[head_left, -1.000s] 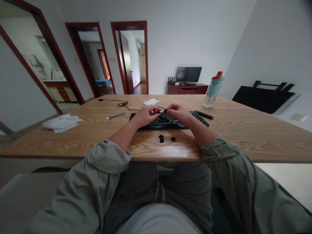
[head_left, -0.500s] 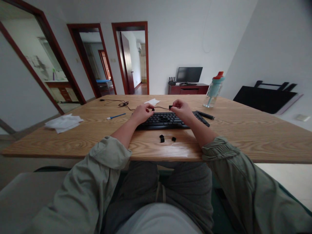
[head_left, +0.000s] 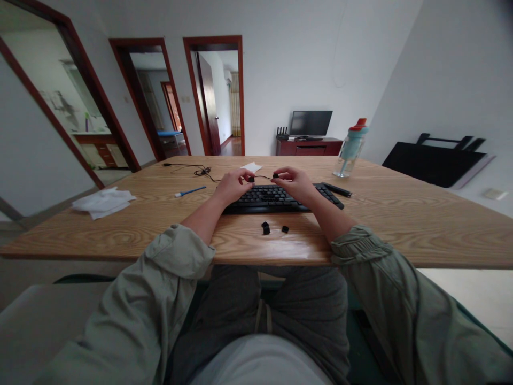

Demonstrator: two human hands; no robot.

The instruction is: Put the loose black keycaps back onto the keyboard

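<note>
The teal bottle [head_left: 351, 147] with its red cap stands upright toward the far edge of the table [head_left: 401, 214], right of the keyboard [head_left: 276, 199]; I cannot make out what is in it. My left hand [head_left: 234, 185] and right hand [head_left: 294, 182] each pinch a small black piece [head_left: 275, 175] above the keyboard's far side, too tiny to identify. Two loose keycaps [head_left: 265, 228] lie near the front edge.

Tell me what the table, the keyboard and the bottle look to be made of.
Table: wood or wood-look laminate, smooth with a faint sheen; bold grain lines show. Keyboard: black plastic, matt, by its dull moulded keys. Bottle: probably clear, blue-tinted plastic with a red cap; light passes through it.
</note>
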